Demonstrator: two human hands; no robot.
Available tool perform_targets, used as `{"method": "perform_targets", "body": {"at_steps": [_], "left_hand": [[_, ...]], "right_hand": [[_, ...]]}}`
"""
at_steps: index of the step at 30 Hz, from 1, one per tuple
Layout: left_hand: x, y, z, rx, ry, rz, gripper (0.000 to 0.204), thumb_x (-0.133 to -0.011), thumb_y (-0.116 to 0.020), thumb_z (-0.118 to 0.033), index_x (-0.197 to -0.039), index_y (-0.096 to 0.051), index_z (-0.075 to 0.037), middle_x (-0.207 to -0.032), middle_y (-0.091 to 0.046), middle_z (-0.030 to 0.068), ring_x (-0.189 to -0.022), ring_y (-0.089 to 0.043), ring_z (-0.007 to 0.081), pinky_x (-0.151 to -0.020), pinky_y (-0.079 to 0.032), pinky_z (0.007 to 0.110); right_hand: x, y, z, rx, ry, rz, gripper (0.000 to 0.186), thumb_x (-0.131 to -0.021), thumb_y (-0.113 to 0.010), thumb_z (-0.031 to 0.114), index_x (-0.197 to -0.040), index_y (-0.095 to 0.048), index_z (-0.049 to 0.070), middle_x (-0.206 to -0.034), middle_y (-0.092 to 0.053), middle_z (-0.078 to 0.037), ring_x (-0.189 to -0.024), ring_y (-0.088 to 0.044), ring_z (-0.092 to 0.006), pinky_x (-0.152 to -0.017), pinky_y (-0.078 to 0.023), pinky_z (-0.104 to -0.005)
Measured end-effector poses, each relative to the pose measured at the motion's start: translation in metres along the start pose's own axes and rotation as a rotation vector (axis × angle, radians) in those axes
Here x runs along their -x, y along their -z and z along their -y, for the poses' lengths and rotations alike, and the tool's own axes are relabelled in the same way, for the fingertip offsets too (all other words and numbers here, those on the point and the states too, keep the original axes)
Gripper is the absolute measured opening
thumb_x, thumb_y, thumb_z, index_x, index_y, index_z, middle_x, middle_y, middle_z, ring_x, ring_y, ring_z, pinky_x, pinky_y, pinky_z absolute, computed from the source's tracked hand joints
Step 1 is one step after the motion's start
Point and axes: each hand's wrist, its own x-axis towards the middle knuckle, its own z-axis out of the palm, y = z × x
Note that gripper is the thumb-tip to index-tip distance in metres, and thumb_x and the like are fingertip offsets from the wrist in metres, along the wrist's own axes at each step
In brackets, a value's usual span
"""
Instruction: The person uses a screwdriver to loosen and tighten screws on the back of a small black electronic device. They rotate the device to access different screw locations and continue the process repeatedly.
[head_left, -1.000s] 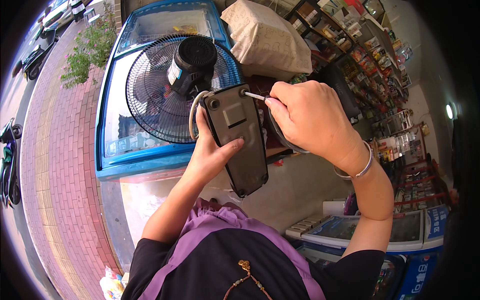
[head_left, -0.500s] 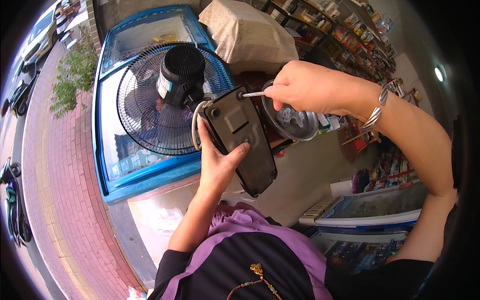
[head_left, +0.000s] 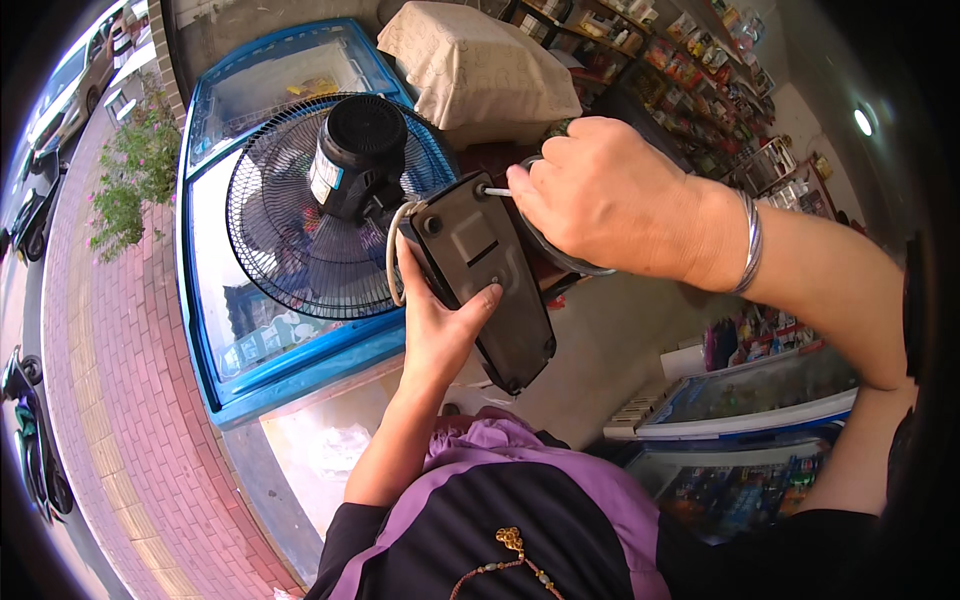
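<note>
Two hands at work: my left hand (head_left: 440, 325) grips a dark housing (head_left: 515, 310), my right hand (head_left: 625, 205) clenches a screwdriver (head_left: 497, 192) at its far corner | metal rim (head_left: 575, 264) mostly hidden behind my right hand | black fan (head_left: 345, 165), motor up, on blue freezer (head_left: 300, 373); cloth-covered bulk (head_left: 475, 65) beyond | housing between my hands

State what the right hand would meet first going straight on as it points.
The right hand would likely meet the dark base, which its metal tool seems to touch; depth is unclear.
</note>
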Motion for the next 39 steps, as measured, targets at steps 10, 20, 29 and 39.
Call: {"method": "perform_targets", "body": {"at_steps": [10,20,29,39], "left_hand": [[0.001,0.001,0.001,-0.058,-0.078,-0.037,0.103,-0.079,-0.074,0.001,-0.153,-0.002,0.0,-0.14,-0.043,0.0196,-0.123,-0.052,0.0263,-0.102,-0.046,0.035],[0.003,0.004,0.003,-0.073,-0.084,-0.033,0.103,-0.079,-0.074,0.0,-0.153,-0.003,0.0,-0.138,-0.045,0.0195,-0.124,-0.051,0.0262,-0.103,-0.045,0.036],[0.0,-0.002,0.003,-0.115,-0.084,-0.001,0.104,-0.078,-0.075,-0.001,-0.156,-0.007,-0.007,-0.134,-0.049,0.0186,-0.117,-0.056,0.027,-0.097,-0.051,0.037],[0.001,0.001,0.002,-0.088,-0.062,-0.01,0.105,-0.079,-0.074,0.001,-0.154,0.0,-0.001,-0.141,-0.042,0.0196,-0.124,-0.05,0.0257,-0.102,-0.046,0.035]], "right_hand": [[-0.007,0.022,0.015,-1.778,-1.439,-0.076,0.041,-0.099,-0.057,0.04,-0.103,-0.06,-0.001,-0.075,-0.059,-0.004,-0.056,-0.052,-0.007,-0.048,-0.044,-0.0222],[0.001,0.009,0.002,-0.983,-0.901,0.271,0.045,-0.095,-0.06,0.036,-0.062,-0.057,0.005,-0.051,-0.051,-0.003,-0.049,-0.052,-0.0175,-0.05,-0.043,-0.0339],[0.022,-0.001,-0.017,-0.018,0.034,0.071,0.026,-0.081,-0.07,0.024,-0.068,-0.054,0.009,-0.061,-0.057,-0.004,-0.063,-0.063,-0.0227,-0.056,-0.049,-0.0347],[0.016,0.009,0.021,-1.649,-1.269,0.129,0.06,-0.101,-0.047,0.053,-0.089,-0.063,-0.004,-0.052,-0.053,-0.002,-0.038,-0.042,-0.0068,-0.039,-0.034,-0.0222]]}}
